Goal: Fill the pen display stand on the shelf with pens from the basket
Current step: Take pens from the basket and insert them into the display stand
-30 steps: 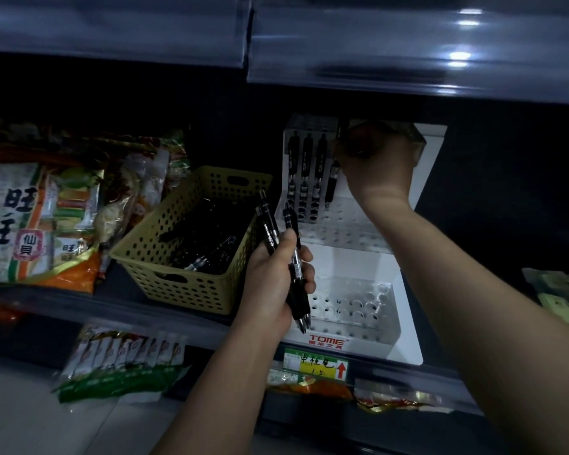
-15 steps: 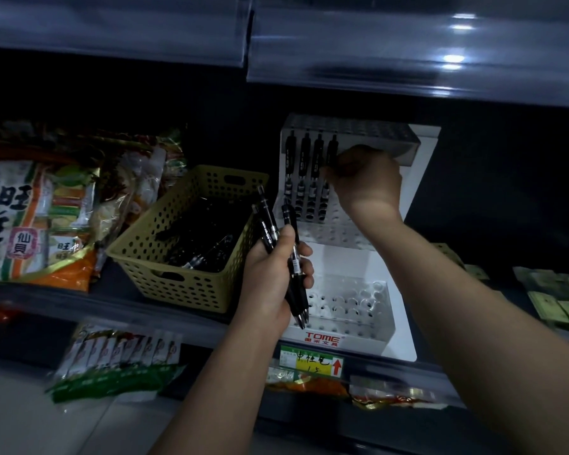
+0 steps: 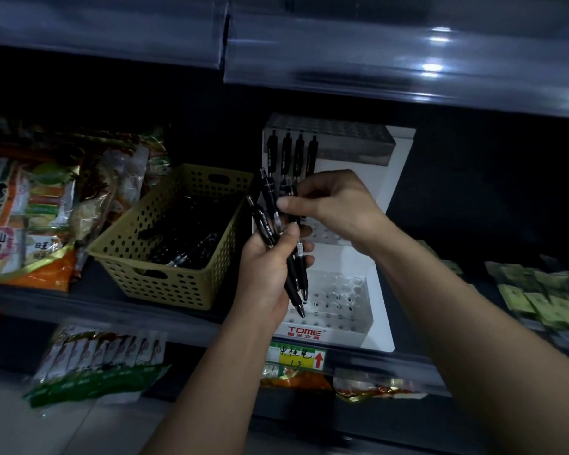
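A white tiered pen display stand (image 3: 380, 284) stands on the shelf, with several black pens (image 3: 292, 156) upright in the left of its top row. Left of it sits a yellow perforated basket (image 3: 165, 277) holding more black pens (image 3: 184, 238). My left hand (image 3: 270, 274) grips a bunch of black pens (image 3: 268, 215) in front of the stand. My right hand (image 3: 335, 205) has come down to that bunch, and its thumb and fingers pinch the top of one pen there.
Snack bags (image 3: 30, 211) fill the shelf left of the basket. Green packets (image 3: 546, 297) lie at the right. An upper shelf edge (image 3: 375, 64) overhangs the stand. Packets (image 3: 96, 362) hang below the shelf rail, beside a yellow price tag (image 3: 296, 356).
My right hand let go of the pen set in the stand's top row and dropped down to the bunch in my left hand. The top row gained one pen.
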Tool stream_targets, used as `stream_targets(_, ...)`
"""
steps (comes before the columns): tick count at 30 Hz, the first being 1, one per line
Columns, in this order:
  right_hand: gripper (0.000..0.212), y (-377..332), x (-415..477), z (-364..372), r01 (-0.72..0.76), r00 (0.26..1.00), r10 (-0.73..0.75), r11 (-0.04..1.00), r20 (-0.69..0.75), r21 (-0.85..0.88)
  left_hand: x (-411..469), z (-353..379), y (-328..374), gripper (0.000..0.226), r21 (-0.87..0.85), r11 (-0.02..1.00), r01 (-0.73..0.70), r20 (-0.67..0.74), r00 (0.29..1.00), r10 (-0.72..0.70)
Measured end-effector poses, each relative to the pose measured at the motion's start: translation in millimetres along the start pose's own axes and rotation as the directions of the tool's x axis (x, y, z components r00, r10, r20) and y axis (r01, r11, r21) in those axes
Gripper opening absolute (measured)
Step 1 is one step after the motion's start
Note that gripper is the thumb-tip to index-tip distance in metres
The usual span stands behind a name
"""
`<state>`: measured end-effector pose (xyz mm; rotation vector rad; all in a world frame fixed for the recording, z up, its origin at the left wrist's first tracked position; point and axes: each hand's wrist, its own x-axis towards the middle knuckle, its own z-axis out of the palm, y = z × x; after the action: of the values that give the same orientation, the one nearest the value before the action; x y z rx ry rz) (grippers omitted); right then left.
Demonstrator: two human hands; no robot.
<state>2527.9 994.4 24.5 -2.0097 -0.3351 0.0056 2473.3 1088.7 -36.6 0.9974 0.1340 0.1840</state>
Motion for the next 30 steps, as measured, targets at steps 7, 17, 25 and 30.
stream_targets(7,0.03,8.5,2.1,-15.7,-0.04,0.998,0.049,0.975,-0.036,0.218,-2.9,1.7,-2.8,0.009,0.04,0.996,0.075,0.028,0.997,-0.077)
stream_targets(17,0.02,18.9,1.0,-28.9,-0.13,0.976,0.039,0.892,0.212,0.433,-4.0,6.6,-1.0,0.02,-0.01,0.992,0.128,0.097,0.987,-0.127)
stream_targets(25,0.014,7.1,24.7,-44.8,0.093,0.924,0.081,0.9,-0.374,0.425,-0.7,0.5,-6.7,0.022,0.082,0.98,0.18,0.047,0.982,-0.184)
stream_targets(30,0.018,12.8,45.7,-34.7,0.125,0.865,-0.004,0.971,-0.502,0.206,3.0,-2.0,-7.7,0.02,0.109,0.977,0.184,0.042,0.981,-0.189)
